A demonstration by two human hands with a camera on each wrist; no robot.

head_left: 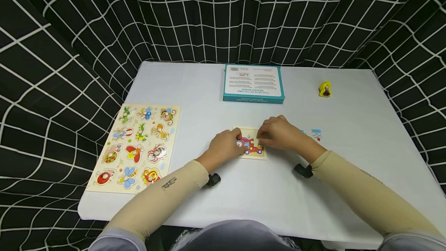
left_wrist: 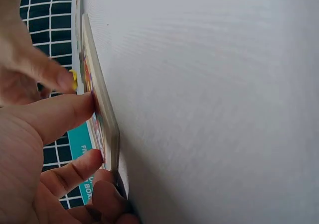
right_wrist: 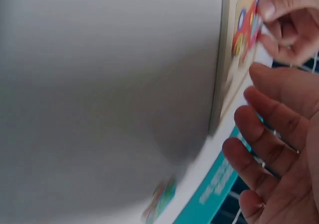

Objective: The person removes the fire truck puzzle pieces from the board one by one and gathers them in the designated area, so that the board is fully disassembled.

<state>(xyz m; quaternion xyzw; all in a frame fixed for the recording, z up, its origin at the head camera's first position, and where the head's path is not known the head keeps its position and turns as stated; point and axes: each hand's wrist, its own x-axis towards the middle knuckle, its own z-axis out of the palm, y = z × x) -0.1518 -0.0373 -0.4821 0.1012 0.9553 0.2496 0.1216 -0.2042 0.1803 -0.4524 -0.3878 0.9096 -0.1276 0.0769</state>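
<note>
A small wooden puzzle board (head_left: 253,157) with a red vehicle picture lies flat on the table before me. At its left side my left hand (head_left: 226,143) grips it. In the left wrist view the thumb (left_wrist: 75,112) presses on the picture face, while other fingers curl at the board's edge. My right hand (head_left: 278,133) hovers by the board's right side. In the right wrist view its fingers (right_wrist: 266,139) are loosely bent and apart, with nothing between them. Part of the picture is hidden beneath the left hand.
Behind the puzzle lies a teal and white box (head_left: 253,82). A larger wooden peg board with insect pictures (head_left: 174,127) lies at the left. Small blue printed pieces (head_left: 316,134) lie beyond the right wrist, partly covered. A yellow figure (head_left: 325,89) is at the back right.
</note>
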